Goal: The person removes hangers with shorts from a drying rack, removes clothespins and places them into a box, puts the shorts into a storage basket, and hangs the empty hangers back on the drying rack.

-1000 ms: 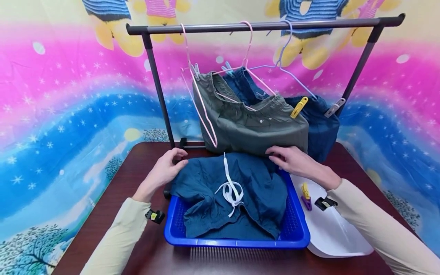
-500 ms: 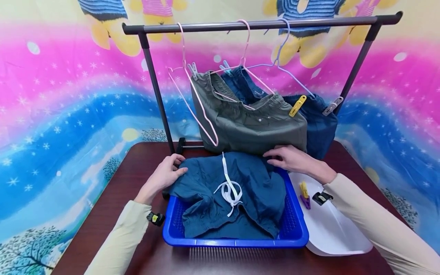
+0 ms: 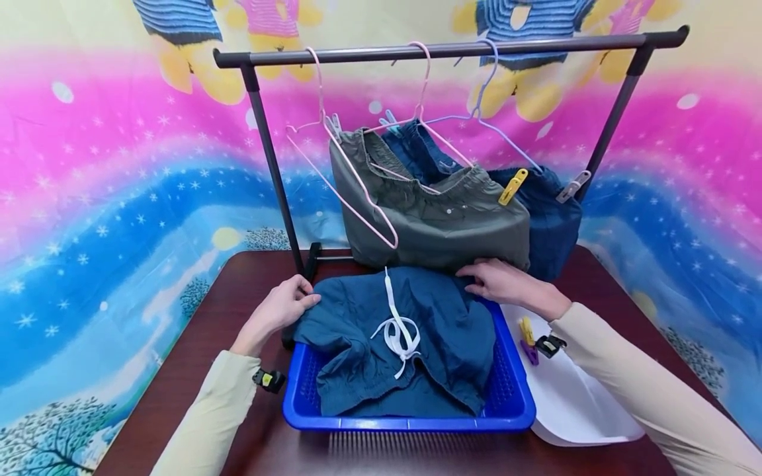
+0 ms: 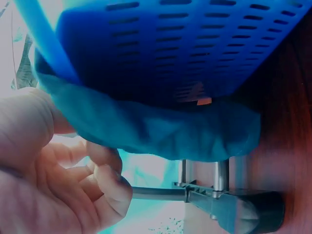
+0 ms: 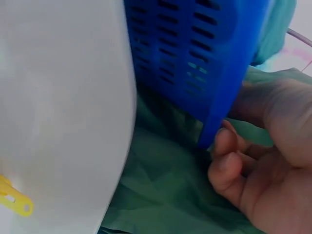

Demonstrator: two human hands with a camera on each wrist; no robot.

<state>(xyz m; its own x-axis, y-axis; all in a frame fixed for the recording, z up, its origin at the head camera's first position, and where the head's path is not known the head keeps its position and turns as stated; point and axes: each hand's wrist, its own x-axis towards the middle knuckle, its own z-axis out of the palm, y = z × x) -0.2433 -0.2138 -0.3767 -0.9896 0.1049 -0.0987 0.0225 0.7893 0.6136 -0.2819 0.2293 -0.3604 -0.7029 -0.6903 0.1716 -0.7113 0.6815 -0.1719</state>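
Blue-green drawstring shorts with a knotted white cord lie spread over a blue plastic basket. At their far left corner, my left hand pinches the cloth between thumb and fingers. In the left wrist view, the left hand has curled fingers against the shorts' edge. My right hand pinches the far right corner of the shorts. The right wrist view shows the right hand with curled fingers beside the basket's rim; that rim hides the thumb tip and the pinched cloth.
A black rack stands behind, bearing a bare pink hanger, clipped grey-green shorts and navy shorts. Right of the basket, a white tub holds a yellow clothespin and a purple clothespin.
Both hands stay at the shorts' far corners, with the fingers closing slightly onto the cloth. The bare pink hanger has swung round to face more toward me. The shorts have barely moved.
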